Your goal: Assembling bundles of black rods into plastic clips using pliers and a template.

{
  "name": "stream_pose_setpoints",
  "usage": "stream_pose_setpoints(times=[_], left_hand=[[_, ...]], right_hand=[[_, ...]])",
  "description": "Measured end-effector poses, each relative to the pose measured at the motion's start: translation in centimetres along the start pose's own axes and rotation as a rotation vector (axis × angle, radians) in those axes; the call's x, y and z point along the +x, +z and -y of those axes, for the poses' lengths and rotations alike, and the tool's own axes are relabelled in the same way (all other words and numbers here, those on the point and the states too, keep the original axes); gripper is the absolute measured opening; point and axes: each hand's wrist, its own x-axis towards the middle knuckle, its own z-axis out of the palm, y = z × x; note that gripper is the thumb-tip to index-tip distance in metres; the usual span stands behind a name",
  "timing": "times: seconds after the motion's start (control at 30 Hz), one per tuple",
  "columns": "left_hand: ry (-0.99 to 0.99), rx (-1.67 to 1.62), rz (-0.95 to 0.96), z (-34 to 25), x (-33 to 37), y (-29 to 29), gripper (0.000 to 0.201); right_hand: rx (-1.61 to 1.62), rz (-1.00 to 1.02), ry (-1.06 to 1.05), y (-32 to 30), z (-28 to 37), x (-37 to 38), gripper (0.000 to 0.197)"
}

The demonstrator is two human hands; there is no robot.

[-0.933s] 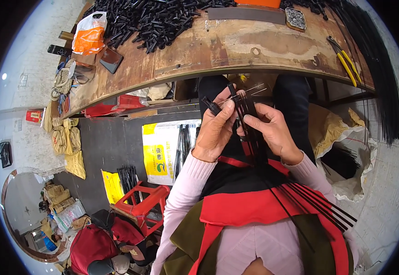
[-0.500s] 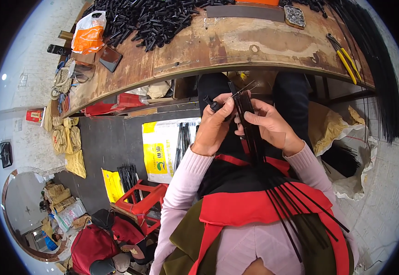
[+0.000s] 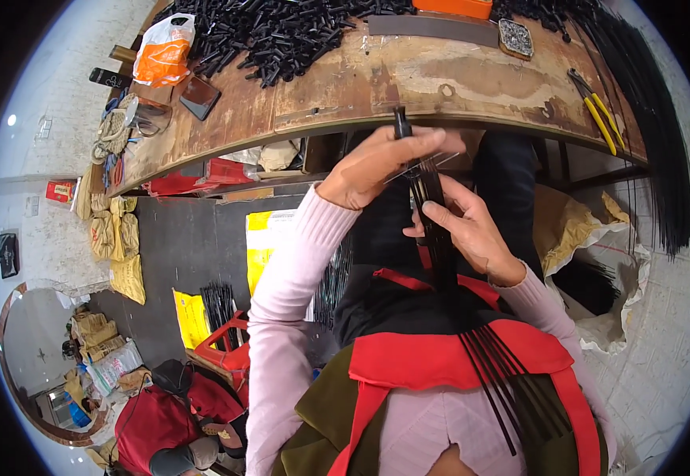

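My left hand reaches across the top of a bundle of thin black rods, its fingers blurred by motion. It is closed around a black tubular plastic piece, whose narrow end sticks up past the hand. Thin wire shows beside these fingers, at the head of the rods. Lower down, my right hand grips the bundle between thumb and fingers. The rods hang over my lap, and their far ends fan out across the red edge of my apron.
On the wooden table lie a heap of black plastic tubes, yellow-handled pliers, a phone and a small tin. Long black strands hang off its right end. A red stool stands at the lower left.
My left hand has moved up and over the head of the rods. The black tubular piece, formerly tilted left, now stands upright there. My right hand stays on the bundle.
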Motion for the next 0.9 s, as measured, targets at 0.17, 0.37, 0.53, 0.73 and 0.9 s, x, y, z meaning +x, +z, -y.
stream_pose_setpoints(times=[0.17,0.37,0.53,0.73,0.9], left_hand=[[0.013,-0.539,0.181,1.1,-2.0,-1.0,0.057],[0.094,-0.148,-0.327,1.1,-1.8,0.1,0.038],[0.057,-0.104,-0.403,-0.1,-2.2,1.2,0.032],[0.094,0.021,-0.487,0.2,-2.4,0.9,0.035],[0.131,-0.067,-0.448,0.6,-2.4,0.5,0.034]], right_hand=[[0.007,-0.053,-0.017,-0.1,0.0,-0.1,0.037],[-0.001,-0.039,-0.024,-0.2,0.1,0.0,0.037],[-0.009,-0.066,-0.022,0.1,0.1,0.1,0.038],[-0.004,-0.05,-0.012,-0.1,0.1,0.2,0.039],[0.032,-0.021,-0.002,-0.4,0.1,0.3,0.038]])
